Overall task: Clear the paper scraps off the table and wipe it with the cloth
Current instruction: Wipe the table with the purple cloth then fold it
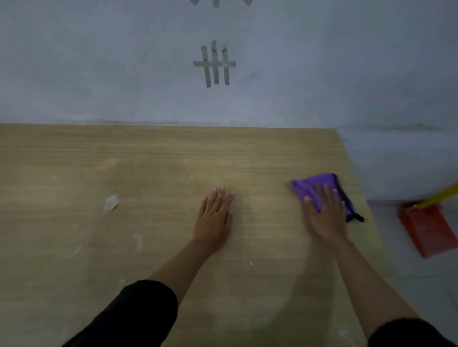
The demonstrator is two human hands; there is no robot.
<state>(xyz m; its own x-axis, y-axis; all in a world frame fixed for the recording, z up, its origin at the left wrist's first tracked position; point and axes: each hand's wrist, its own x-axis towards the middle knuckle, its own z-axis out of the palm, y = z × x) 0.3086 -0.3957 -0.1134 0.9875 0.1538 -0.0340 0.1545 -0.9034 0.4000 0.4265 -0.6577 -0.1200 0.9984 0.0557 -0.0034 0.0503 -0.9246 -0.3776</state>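
While R grip (327,215) presses cloth (307,185) flat-handed, long axis far-L to near-R; L grip (214,215) released.

A pale wood-grain tabletop (148,161) spreads under the left grip (214,218) and the right grip (327,215) and meets a dull blue-grey wall (99,62) beyond them. Up the wall, ahead of the left grip, grey tape strips (214,65) are stuck on: three upright, crossed by one level strip. More tape ends (216,2) show at the top edge. Right of the right grip, past the tabletop's edge, a red dustpan (428,232) with a yellow handle (443,195) lies on the pale grey floor (421,284). The light is dim and even.
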